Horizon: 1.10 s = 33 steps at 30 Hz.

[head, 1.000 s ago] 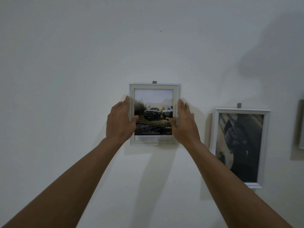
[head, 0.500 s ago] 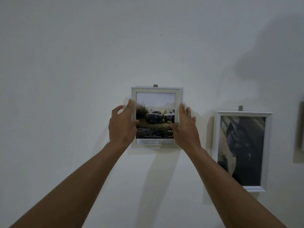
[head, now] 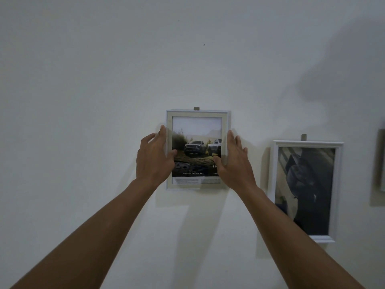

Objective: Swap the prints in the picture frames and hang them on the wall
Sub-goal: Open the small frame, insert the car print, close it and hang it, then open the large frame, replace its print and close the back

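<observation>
- While both bare arms reach up from the lower corners of the view, the left hand [head: 155,161] and the right hand [head: 233,163] touch a small picture frame [head: 196,113] from its two sides.
- This picture frame is pale with a cream inner border. It stands upright, flat against the white wall [head: 83,80], near the middle of the view.
- Inside it is the car print [head: 195,142]: two pickup trucks on muddy ground, a pale sky above, and a dark band with small white text below.
- A small grey hanger tab [head: 196,108] shows just above the top edge; whether the frame hangs from it I cannot tell.
- Left grip: the fingers [head: 161,133] are nearly straight and a little spread along the left edge, and the thumb lies over the front of the print. It is a loose, flat touch.
- Right grip: it mirrors the left one. Straight fingers stand beside the right edge, and the thumb rests on the lower right of the print, covering some text.
- To the right, a little lower and apart, a second frame [head: 338,184], white and larger, is on the wall.
- It holds a dark print [head: 308,184] in grey tones; its subject is not clear to me.
- Its own tab [head: 304,137] shows above its top edge.
- At the far right border a third frame [head: 381,159] is only partly in view.
- A dark speck [head: 204,44] sits on the wall high above the small frame.
</observation>
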Each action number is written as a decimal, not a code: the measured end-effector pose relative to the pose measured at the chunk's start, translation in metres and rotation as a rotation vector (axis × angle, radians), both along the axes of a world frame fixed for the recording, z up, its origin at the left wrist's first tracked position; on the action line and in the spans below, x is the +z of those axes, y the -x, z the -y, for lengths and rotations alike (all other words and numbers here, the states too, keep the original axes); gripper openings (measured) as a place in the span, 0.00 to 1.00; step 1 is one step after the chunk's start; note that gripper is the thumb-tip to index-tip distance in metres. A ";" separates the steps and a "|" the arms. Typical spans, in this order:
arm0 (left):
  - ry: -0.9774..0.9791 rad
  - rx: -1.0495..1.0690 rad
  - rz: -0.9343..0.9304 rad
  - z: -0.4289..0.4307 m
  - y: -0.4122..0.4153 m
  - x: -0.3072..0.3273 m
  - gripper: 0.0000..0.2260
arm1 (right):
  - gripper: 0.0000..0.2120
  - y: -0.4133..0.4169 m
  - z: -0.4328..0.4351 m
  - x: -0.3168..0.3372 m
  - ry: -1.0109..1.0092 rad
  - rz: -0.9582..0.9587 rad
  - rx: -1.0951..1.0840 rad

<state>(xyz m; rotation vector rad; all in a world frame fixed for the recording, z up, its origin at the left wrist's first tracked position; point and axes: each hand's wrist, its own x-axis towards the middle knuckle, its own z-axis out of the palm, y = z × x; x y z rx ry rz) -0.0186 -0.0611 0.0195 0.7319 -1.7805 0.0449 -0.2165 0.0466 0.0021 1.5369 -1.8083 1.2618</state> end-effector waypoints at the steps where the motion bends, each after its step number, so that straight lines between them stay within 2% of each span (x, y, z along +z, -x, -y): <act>1: -0.001 -0.006 0.000 0.000 0.000 0.000 0.34 | 0.39 0.000 -0.001 0.001 0.001 0.001 0.001; 6: 0.027 -0.026 -0.024 -0.002 -0.003 0.001 0.34 | 0.37 -0.002 -0.008 0.003 0.019 0.010 0.016; 12: 0.201 -0.113 -0.114 -0.043 0.018 -0.008 0.21 | 0.33 0.005 -0.045 0.002 0.057 0.044 0.011; 18: 0.063 -0.376 -0.015 -0.103 0.095 -0.033 0.17 | 0.25 0.057 -0.109 -0.008 0.012 0.101 -0.147; 22: -0.131 -0.475 -0.041 -0.136 0.144 -0.051 0.17 | 0.13 0.105 -0.154 -0.021 0.013 0.186 -0.190; 29: -0.430 -0.443 -0.064 -0.164 0.213 -0.080 0.23 | 0.27 0.184 -0.193 -0.049 0.045 0.407 -0.285; 33: -0.443 -0.419 -0.090 -0.168 0.233 -0.096 0.22 | 0.29 0.215 -0.195 -0.067 -0.017 0.519 -0.229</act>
